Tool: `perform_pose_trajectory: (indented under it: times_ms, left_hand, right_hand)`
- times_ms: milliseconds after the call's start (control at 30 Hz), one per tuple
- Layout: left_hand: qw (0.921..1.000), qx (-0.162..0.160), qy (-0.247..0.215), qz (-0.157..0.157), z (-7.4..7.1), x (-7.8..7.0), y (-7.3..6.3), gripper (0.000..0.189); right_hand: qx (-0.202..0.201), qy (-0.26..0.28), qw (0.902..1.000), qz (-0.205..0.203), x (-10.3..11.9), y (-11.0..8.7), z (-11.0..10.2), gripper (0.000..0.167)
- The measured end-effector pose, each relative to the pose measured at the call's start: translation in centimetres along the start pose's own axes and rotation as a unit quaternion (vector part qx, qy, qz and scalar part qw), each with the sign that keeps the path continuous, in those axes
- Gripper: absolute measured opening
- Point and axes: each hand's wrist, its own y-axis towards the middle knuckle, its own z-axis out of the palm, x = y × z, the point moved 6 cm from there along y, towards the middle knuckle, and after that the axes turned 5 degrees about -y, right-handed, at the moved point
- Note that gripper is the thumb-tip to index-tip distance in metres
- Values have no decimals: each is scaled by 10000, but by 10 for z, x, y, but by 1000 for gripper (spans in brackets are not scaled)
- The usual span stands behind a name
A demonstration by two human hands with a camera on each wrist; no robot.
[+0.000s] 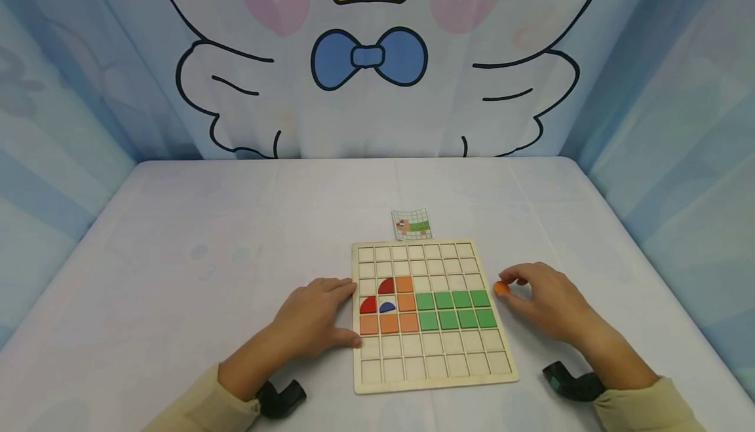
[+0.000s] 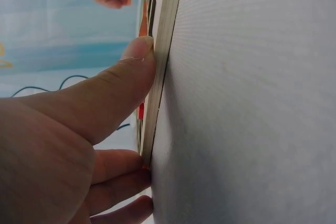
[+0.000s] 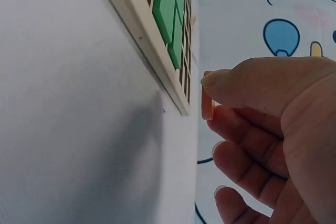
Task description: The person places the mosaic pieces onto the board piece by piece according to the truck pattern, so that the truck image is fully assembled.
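A wooden grid board point(image 1: 434, 367) lies on the table with colored tiles set in several of its squares. Two rows of green tiles point(image 1: 467, 318) run to its right edge; orange tiles point(image 1: 389, 324), red quarter-round tiles point(image 1: 368, 305) and a blue half-round tile point(image 1: 387, 307) fill squares at the left. My left hand point(image 1: 312, 318) rests against the board's left edge, thumb and fingertips touching it. Just right of the board, my right hand point(image 1: 545, 301) pinches a small orange tile point(image 3: 207, 103) between thumb and index finger, raised off the table. The tile's full outline is partly hidden by the fingers.
A small printed card point(image 1: 412, 225) with a colored grid picture lies behind the board's far edge. White cloth covers the table point(image 1: 236, 222). A curtain with a blue bow print point(image 1: 368, 57) hangs behind it. Black wrist devices point(image 1: 573, 383) sit near both wrists.
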Motion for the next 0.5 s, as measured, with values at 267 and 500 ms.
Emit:
perform_pose_trajectory:
  times_ms: [267, 500]
  left_hand:
    - [10000, -6, 5, -6, -1, 0, 0, 86]
    - [10000, 26, 65, -48, -1, -1, 0, 87]
  right_hand:
    - [-36, 123, 9994, -308, 19, 2, -3, 21]
    - [-141, 47, 9975, -686, 36, 5, -3, 20]
